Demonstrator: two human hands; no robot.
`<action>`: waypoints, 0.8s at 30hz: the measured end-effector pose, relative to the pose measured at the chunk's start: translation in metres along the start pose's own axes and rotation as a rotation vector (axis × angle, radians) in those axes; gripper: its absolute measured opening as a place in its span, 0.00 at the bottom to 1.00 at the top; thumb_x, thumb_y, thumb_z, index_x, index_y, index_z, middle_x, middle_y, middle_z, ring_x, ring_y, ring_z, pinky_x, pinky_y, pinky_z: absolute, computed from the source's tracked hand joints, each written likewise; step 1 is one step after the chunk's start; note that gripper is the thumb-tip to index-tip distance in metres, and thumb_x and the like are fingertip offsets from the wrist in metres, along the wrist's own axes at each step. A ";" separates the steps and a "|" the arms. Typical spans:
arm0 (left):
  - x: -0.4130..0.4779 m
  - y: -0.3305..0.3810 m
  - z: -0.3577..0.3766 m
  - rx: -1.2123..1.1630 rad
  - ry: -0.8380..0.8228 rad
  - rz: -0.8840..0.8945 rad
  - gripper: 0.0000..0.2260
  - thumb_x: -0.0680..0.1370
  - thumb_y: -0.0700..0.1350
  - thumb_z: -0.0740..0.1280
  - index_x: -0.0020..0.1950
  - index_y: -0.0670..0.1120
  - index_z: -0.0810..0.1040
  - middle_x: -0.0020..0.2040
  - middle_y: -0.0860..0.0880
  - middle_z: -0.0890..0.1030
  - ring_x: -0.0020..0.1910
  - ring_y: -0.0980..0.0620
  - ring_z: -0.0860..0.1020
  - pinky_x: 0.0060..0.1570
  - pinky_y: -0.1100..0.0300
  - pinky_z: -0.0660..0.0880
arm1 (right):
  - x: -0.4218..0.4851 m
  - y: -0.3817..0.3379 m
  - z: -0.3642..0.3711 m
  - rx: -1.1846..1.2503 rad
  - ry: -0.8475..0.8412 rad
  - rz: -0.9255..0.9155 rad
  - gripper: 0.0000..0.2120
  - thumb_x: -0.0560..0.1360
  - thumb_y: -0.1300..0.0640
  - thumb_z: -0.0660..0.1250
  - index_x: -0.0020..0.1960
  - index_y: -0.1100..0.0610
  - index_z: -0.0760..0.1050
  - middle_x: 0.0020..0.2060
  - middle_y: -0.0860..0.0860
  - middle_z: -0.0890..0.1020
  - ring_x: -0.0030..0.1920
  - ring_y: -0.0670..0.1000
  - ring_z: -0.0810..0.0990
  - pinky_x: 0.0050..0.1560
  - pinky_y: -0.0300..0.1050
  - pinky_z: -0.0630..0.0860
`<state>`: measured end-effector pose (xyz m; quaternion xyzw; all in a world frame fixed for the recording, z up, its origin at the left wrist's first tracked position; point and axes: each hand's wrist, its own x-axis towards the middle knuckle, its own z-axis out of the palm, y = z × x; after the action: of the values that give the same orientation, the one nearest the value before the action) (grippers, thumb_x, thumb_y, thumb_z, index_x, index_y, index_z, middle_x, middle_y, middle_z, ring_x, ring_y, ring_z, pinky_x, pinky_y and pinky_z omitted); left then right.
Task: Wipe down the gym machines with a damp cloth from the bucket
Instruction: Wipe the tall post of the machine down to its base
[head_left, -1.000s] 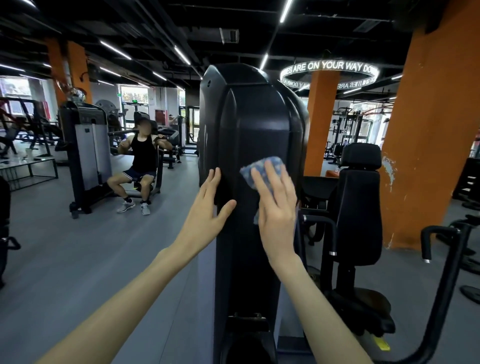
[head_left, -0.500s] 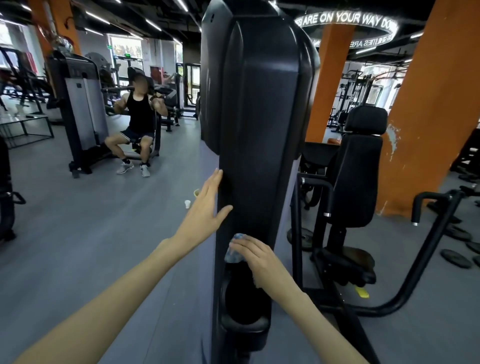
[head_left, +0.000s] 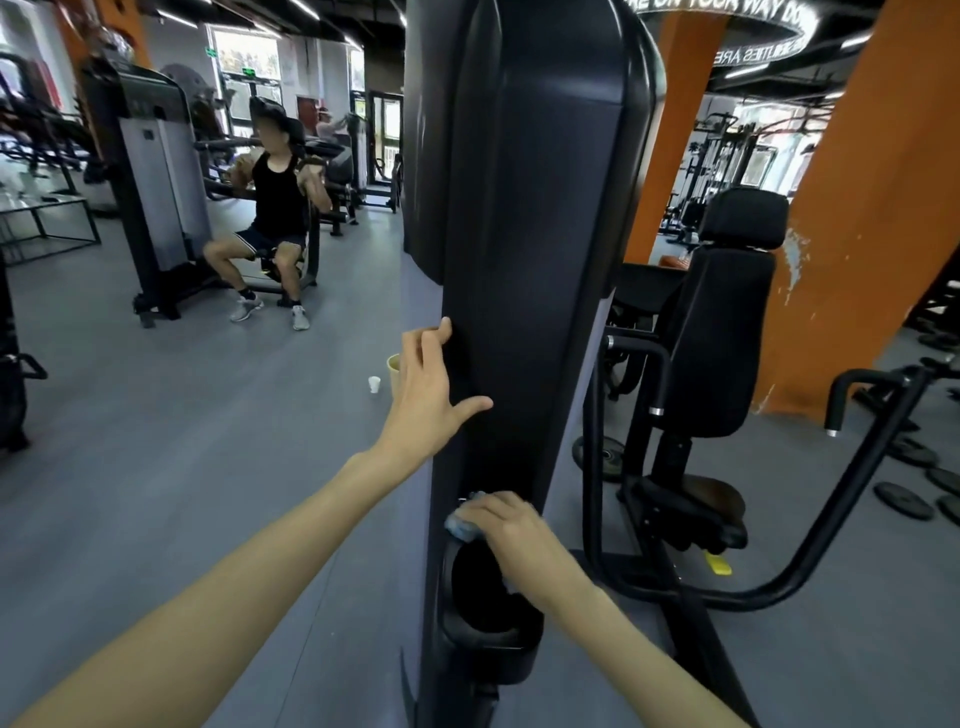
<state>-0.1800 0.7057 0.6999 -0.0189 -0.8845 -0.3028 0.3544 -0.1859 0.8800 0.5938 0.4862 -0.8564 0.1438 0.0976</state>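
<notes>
- Down the column goes the cloth (head_left: 461, 526) since a second ago. Then it was pressed high on the wide upper housing. Now it sits low on the front of the black machine column (head_left: 519, 234), just above the moulded pocket (head_left: 488, 618) near the base, much where it was half a second ago.
- The right hand (head_left: 506, 525) covers most of the blue cloth, fingers curled over it and pressing it to the column. Only a bunched edge shows to the left of the knuckles.
- The left hand (head_left: 426, 395) has changed too. Earlier its fingers lay straight along the column's left edge. Now they are loosely bent against that edge, thumb splayed onto the front face (it holds nothing, only braces).
- Right of the column stands a black padded seat (head_left: 727, 322) with a curved tube frame, and behind that rises an orange pillar (head_left: 872, 208).
- Weight plates (head_left: 904, 501) lie on the grey floor (head_left: 156, 467) at the far right.
- Left of the column, a small white cup (head_left: 374, 384) stands on the floor, appearing just beside the left hand in this view. Further off, a person (head_left: 275, 208) in a black vest sits on another machine.
</notes>
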 end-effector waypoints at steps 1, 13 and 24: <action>0.000 0.000 0.000 0.002 -0.003 0.003 0.45 0.68 0.48 0.77 0.75 0.37 0.53 0.64 0.42 0.62 0.63 0.44 0.67 0.66 0.47 0.68 | 0.005 -0.010 0.001 -0.007 0.020 -0.021 0.35 0.49 0.72 0.77 0.55 0.59 0.80 0.53 0.52 0.82 0.51 0.54 0.80 0.50 0.49 0.80; 0.007 -0.008 -0.010 0.010 -0.099 0.027 0.43 0.68 0.49 0.77 0.73 0.35 0.56 0.62 0.42 0.62 0.62 0.43 0.68 0.59 0.45 0.74 | 0.035 -0.025 -0.007 -0.231 0.038 -0.135 0.12 0.68 0.61 0.68 0.52 0.54 0.79 0.52 0.49 0.81 0.57 0.51 0.78 0.50 0.43 0.74; 0.010 -0.014 -0.038 -0.136 -0.147 0.014 0.19 0.78 0.33 0.62 0.67 0.44 0.66 0.68 0.49 0.68 0.63 0.53 0.72 0.53 0.70 0.73 | 0.082 -0.053 0.005 -0.900 -0.213 -0.081 0.15 0.68 0.55 0.72 0.55 0.53 0.82 0.56 0.52 0.80 0.62 0.51 0.75 0.62 0.43 0.71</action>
<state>-0.1673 0.6715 0.7206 -0.0715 -0.8854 -0.3575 0.2885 -0.1820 0.7863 0.6225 0.4408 -0.8192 -0.2968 0.2158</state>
